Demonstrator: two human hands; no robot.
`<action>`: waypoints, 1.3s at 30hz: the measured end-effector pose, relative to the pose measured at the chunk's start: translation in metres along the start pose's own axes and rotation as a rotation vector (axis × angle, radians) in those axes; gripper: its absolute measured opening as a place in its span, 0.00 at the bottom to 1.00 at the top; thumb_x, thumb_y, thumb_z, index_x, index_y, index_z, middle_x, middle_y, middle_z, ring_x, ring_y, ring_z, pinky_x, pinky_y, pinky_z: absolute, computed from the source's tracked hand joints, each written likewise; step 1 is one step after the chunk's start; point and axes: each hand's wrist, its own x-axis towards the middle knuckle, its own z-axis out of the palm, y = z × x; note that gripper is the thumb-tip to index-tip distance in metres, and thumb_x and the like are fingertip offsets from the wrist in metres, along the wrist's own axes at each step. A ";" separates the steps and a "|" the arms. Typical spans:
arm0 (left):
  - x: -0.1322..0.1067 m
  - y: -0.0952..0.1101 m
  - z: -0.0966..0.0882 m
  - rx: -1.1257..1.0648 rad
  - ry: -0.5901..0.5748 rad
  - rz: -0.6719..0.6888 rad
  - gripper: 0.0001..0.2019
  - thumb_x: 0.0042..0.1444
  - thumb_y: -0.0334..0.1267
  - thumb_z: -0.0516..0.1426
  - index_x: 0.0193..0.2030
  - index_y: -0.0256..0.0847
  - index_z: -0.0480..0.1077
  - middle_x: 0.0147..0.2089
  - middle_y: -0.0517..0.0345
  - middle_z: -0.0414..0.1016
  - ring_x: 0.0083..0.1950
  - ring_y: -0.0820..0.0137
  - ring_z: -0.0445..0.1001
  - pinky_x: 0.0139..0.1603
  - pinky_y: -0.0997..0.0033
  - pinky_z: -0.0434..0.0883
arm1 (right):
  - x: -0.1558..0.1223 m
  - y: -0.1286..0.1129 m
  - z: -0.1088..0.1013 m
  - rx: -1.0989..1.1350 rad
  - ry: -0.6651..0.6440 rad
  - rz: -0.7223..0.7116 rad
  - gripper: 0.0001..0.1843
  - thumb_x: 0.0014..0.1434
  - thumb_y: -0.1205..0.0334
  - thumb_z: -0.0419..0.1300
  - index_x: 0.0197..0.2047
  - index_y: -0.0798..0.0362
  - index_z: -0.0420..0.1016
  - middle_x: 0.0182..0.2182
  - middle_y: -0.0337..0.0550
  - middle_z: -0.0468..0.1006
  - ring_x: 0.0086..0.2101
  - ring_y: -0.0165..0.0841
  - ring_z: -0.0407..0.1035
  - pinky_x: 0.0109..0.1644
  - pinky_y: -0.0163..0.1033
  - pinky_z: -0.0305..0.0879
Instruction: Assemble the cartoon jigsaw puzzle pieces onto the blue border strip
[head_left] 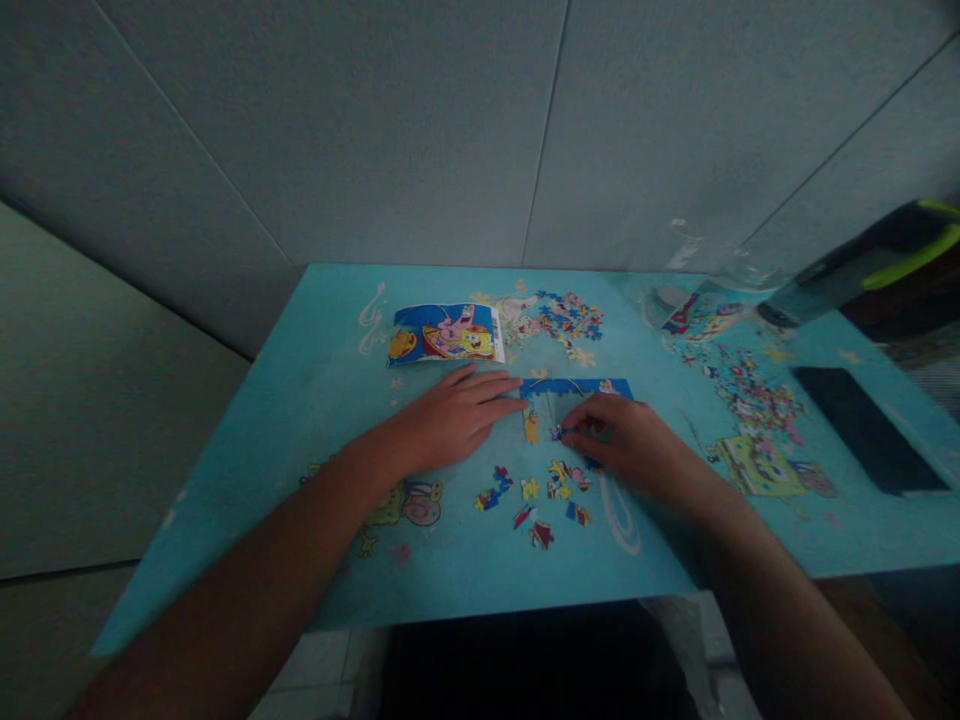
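— On the blue table point(315, 400), what are the hands doing?
— The left hand point(450, 418) is lying flat and released beside the joined puzzle strip point(574, 390). The right hand point(630, 440) is pinching a small puzzle piece point(556, 432) just below that strip, loose pieces point(536, 495) lying nearer the edge.

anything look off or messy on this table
Nothing looks damaged or spilled. Loose puzzle pieces lie scattered near the hands, with more heaps at the far side and to the right, beside the partly joined blue strip. The left hand lies flat; the right hand pinches a piece.
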 end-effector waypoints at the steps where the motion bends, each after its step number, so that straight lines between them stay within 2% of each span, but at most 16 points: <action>1: 0.000 0.000 0.000 -0.002 0.000 -0.002 0.23 0.69 0.29 0.49 0.69 0.47 0.64 0.74 0.52 0.60 0.74 0.63 0.58 0.75 0.46 0.54 | 0.000 0.000 0.000 0.001 0.003 -0.005 0.04 0.62 0.61 0.65 0.40 0.49 0.81 0.37 0.41 0.81 0.37 0.36 0.74 0.42 0.41 0.68; 4: 0.000 0.000 0.000 0.002 -0.001 0.000 0.24 0.69 0.28 0.49 0.69 0.46 0.63 0.74 0.52 0.60 0.74 0.63 0.58 0.75 0.46 0.53 | -0.001 0.000 -0.001 0.028 -0.002 -0.022 0.04 0.62 0.63 0.65 0.40 0.49 0.82 0.37 0.41 0.81 0.36 0.36 0.75 0.42 0.41 0.69; 7: 0.000 0.000 0.000 0.006 -0.007 0.000 0.23 0.69 0.28 0.49 0.69 0.46 0.64 0.74 0.52 0.60 0.74 0.63 0.58 0.76 0.46 0.52 | -0.002 -0.001 -0.004 0.097 -0.066 -0.047 0.06 0.62 0.65 0.63 0.38 0.48 0.82 0.37 0.41 0.81 0.35 0.34 0.75 0.42 0.39 0.70; 10: 0.000 0.000 0.001 -0.002 0.008 0.000 0.23 0.69 0.29 0.48 0.68 0.47 0.64 0.73 0.53 0.60 0.74 0.63 0.58 0.75 0.46 0.53 | -0.004 -0.002 -0.007 0.118 -0.078 -0.040 0.07 0.64 0.63 0.61 0.38 0.48 0.82 0.37 0.40 0.82 0.35 0.34 0.75 0.41 0.39 0.69; 13: 0.000 0.000 0.001 -0.012 0.028 0.007 0.23 0.70 0.30 0.48 0.68 0.47 0.64 0.73 0.54 0.61 0.74 0.64 0.59 0.75 0.47 0.54 | -0.003 0.000 -0.010 0.069 0.045 0.005 0.08 0.65 0.61 0.60 0.40 0.49 0.82 0.37 0.41 0.82 0.36 0.35 0.74 0.42 0.40 0.68; 17: 0.000 0.000 -0.001 -0.010 0.014 0.001 0.23 0.70 0.30 0.48 0.68 0.47 0.64 0.73 0.53 0.61 0.74 0.63 0.59 0.75 0.46 0.53 | -0.001 0.004 -0.012 -0.003 0.284 0.064 0.09 0.65 0.60 0.60 0.43 0.50 0.82 0.39 0.45 0.81 0.34 0.36 0.73 0.41 0.42 0.67; 23: -0.001 -0.001 0.000 -0.015 0.024 0.006 0.24 0.69 0.29 0.48 0.69 0.47 0.63 0.73 0.53 0.61 0.74 0.65 0.58 0.76 0.47 0.51 | -0.001 0.004 -0.015 0.017 0.569 0.111 0.14 0.66 0.60 0.57 0.50 0.50 0.80 0.45 0.49 0.77 0.34 0.36 0.73 0.40 0.44 0.69; 28: -0.001 -0.001 0.001 -0.003 0.021 0.016 0.24 0.69 0.29 0.47 0.69 0.47 0.63 0.73 0.54 0.61 0.74 0.65 0.58 0.76 0.47 0.50 | -0.001 0.001 -0.016 0.066 0.619 0.117 0.14 0.65 0.63 0.56 0.49 0.50 0.80 0.45 0.48 0.78 0.36 0.36 0.73 0.37 0.42 0.69; 34: -0.001 -0.001 0.000 -0.011 0.002 0.005 0.24 0.69 0.29 0.47 0.69 0.48 0.62 0.74 0.55 0.60 0.75 0.66 0.56 0.77 0.48 0.49 | -0.001 0.000 -0.017 0.085 0.675 0.114 0.15 0.64 0.66 0.56 0.50 0.49 0.81 0.49 0.49 0.76 0.44 0.39 0.73 0.41 0.43 0.71; 39: -0.002 -0.003 0.001 -0.008 -0.016 -0.002 0.24 0.69 0.29 0.48 0.70 0.49 0.62 0.74 0.56 0.59 0.75 0.66 0.56 0.77 0.47 0.49 | -0.002 0.001 -0.016 0.103 0.691 0.093 0.15 0.65 0.67 0.55 0.49 0.48 0.81 0.50 0.48 0.77 0.45 0.39 0.73 0.42 0.44 0.71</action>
